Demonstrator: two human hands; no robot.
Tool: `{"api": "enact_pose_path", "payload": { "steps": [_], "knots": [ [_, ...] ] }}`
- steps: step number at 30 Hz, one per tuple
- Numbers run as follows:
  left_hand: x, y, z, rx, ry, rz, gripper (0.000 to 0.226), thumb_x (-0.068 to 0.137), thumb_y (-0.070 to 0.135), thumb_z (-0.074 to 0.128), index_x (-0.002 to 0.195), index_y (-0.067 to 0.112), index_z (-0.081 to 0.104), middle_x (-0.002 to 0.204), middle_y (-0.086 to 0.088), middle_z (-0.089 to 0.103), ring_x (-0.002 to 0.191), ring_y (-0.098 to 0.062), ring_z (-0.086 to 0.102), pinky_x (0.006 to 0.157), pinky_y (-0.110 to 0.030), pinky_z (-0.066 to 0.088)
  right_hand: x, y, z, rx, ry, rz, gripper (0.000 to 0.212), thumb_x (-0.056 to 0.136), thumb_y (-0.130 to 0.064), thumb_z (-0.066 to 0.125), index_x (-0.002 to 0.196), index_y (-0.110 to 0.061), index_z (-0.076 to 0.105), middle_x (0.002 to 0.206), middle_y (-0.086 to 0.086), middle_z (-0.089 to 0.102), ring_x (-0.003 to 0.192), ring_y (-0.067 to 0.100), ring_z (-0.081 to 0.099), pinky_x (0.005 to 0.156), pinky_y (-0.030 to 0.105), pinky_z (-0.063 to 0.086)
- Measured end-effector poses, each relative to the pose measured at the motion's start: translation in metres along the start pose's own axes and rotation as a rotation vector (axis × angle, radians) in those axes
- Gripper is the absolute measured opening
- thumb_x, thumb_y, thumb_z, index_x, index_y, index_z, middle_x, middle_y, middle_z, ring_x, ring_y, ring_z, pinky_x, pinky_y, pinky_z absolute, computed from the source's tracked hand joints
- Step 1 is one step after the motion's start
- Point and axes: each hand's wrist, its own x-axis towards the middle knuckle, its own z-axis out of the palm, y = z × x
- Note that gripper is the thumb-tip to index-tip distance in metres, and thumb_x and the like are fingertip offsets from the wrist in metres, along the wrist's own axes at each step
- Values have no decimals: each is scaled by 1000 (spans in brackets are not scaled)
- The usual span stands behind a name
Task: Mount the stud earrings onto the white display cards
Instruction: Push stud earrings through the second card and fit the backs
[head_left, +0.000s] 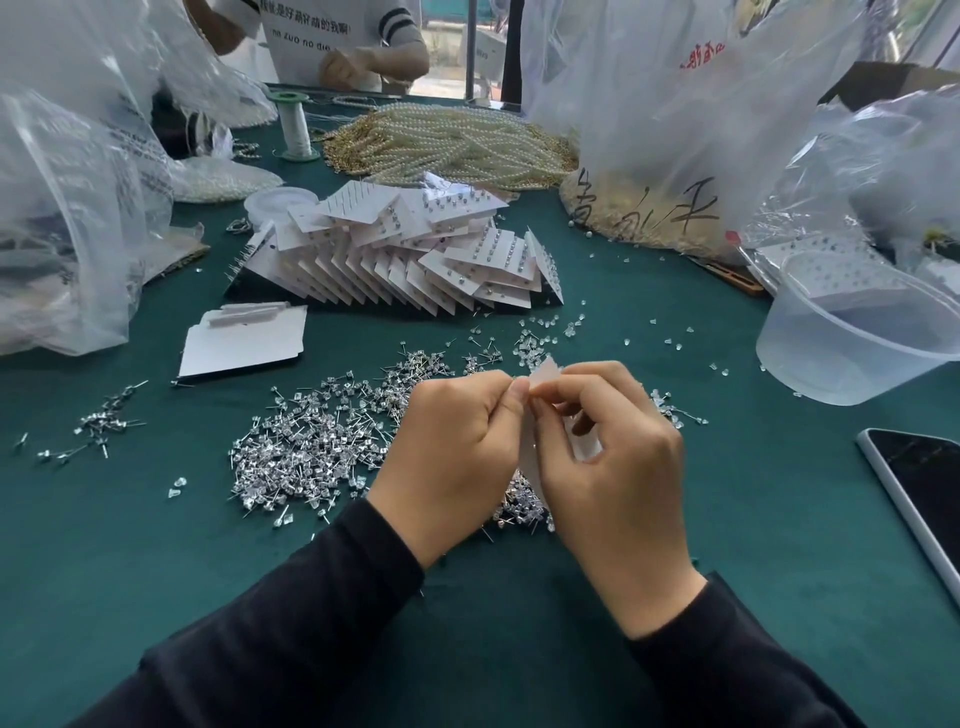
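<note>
Both hands together over the stud pile, gripping one white card.

The left hand (457, 447) and right hand (613, 457), fingers curled, pinch a white display card (545, 371) held on edge between them, just above the loose stud earrings (311, 447) heaped on the green table (156, 545). Farther off lies a fanned stack of filled cards (405, 249), with blank cards (244, 340) at its left. A clear tub (852, 338) stands at the right.

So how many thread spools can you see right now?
1: the spool stands upright on the far side, just left of the pearl strands. The bags may hide others.
</note>
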Motion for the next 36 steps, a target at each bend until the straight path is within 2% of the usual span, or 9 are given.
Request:
{"api": "enact_pose_path", "payload": {
  "steps": [7,13,22,26,28,30,32,34,36],
  "knots": [
    [0,-2,1,54,0,-16,36,86,23,42,53,9,43,44,7,34,43,-10,30,46,-23,25,0,-2,-4,2,-15,18,6,73,-3,65,70,-7,64,70,-2,57,65,5,48,63,5,38],
    [-1,-3,1,146,-28,30,32,86,18,43,55,13,39,47,12,29,44,-5,29,50,-24,19,1,-2,-3,-35,-63,31,9,72,0,66,67,-6,62,68,-1,57,61,8,48,59,13,40],
    [1,-4,-2,125,-31,77,33,86,16,43,54,15,36,47,13,28,44,-6,29,50,-23,21,1,-3,-4,-45,-64,-37,8,74,1,66,69,-4,64,74,3,61,67,13,54,65,17,43],
    [2,3,-6,37,-21,72,38,88,20,44,51,9,43,45,4,37,44,-14,34,48,-30,29,3,-4,-5,-26,-21,-73,3,77,-1,63,74,-2,64,78,6,61,71,17,56,69,18,44],
    [4,11,-14,-71,-50,89,43,91,26,43,50,14,45,45,3,40,42,-13,37,44,-30,32,5,-3,-8,18,7,-72,2,79,-2,61,78,-2,62,83,5,59,77,18,56,73,21,44],
    [9,14,-28,-126,-107,27,45,94,32,42,59,8,57,50,-4,52,46,-23,48,44,-36,40,9,-1,-12,122,8,-17,4,82,-3,59,82,-6,61,89,3,57,85,19,56,76,26,46],
    [19,6,-49,-26,-139,-95,35,93,31,47,78,6,66,63,-9,63,55,-30,58,50,-39,49,12,1,-16,301,-22,108,11,84,-2,59,83,-13,59,93,2,58,90,16,57,77,27,46],
    [28,-10,-77,183,-198,-207,15,88,23,57,90,13,68,69,2,66,58,-14,61,51,-21,50,15,-1,-19,551,-64,308,11,85,-6,61,81,-16,59,90,1,61,85,12,58,75,24,48],
    [33,-25,-102,357,-316,-311,15,81,21,66,96,20,68,76,10,65,67,-1,61,59,-12,46,18,-2,-23,875,-130,587,5,80,-18,58,83,-16,62,87,4,68,81,19,62,72,33,52]
  ]
}}
